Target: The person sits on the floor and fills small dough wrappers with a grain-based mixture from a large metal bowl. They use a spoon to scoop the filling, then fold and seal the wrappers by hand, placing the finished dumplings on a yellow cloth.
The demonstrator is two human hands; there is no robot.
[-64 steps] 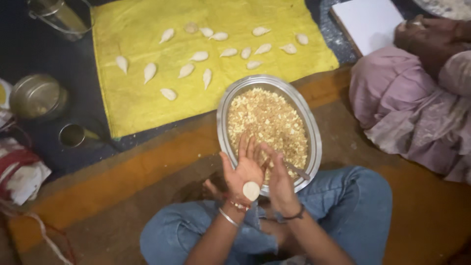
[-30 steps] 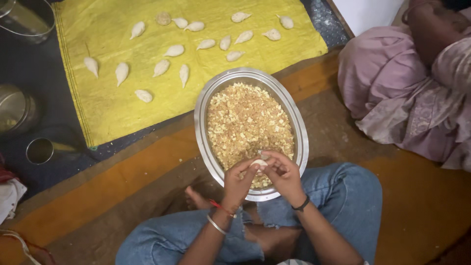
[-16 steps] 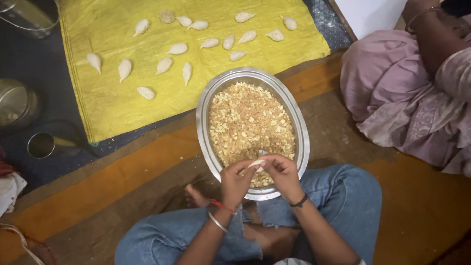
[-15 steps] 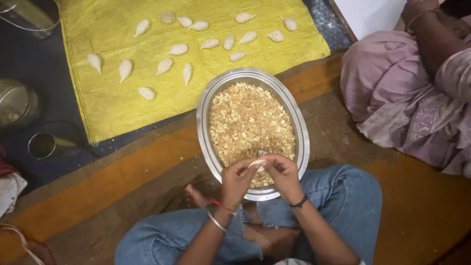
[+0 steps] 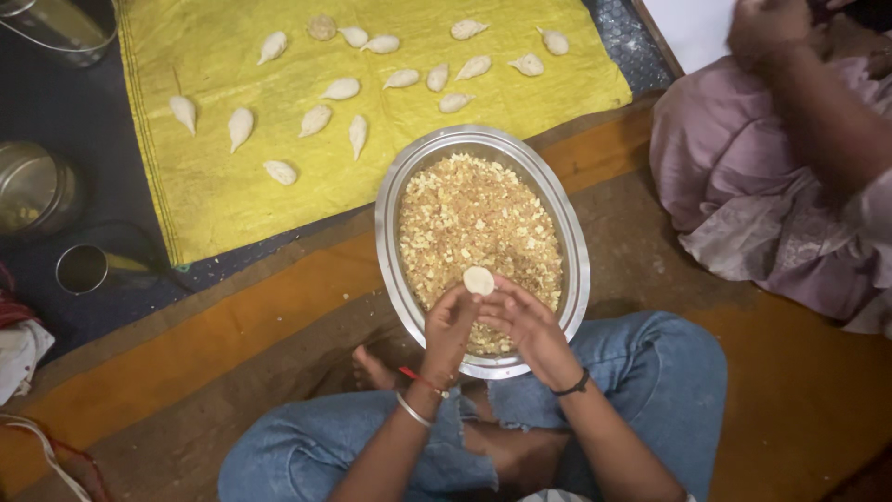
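Note:
A small round disc of pale dough (image 5: 478, 280) sits at the fingertips of both my hands, above the near part of an oval steel tray (image 5: 388, 244). The tray is heaped with crumbly golden filling (image 5: 474, 218). My left hand (image 5: 450, 325) pinches the disc's left edge. My right hand (image 5: 523, 322) holds it from the right, fingers curled. I sit cross-legged in torn blue jeans behind the tray. Several folded pale dumplings (image 5: 314, 120) lie in loose rows on a yellow cloth (image 5: 214, 195) beyond the tray.
Another person in a mauve garment (image 5: 743, 186) sits at the right, a hand raised (image 5: 769, 28). Steel pots (image 5: 32, 186) and a small steel cup (image 5: 82, 268) stand at the left on dark matting. A white sheet (image 5: 692, 28) lies at the top right.
Two seconds ago my left palm was open with the disc lying on it. Both hands have since come down over the tray and hold the disc between their fingertips.

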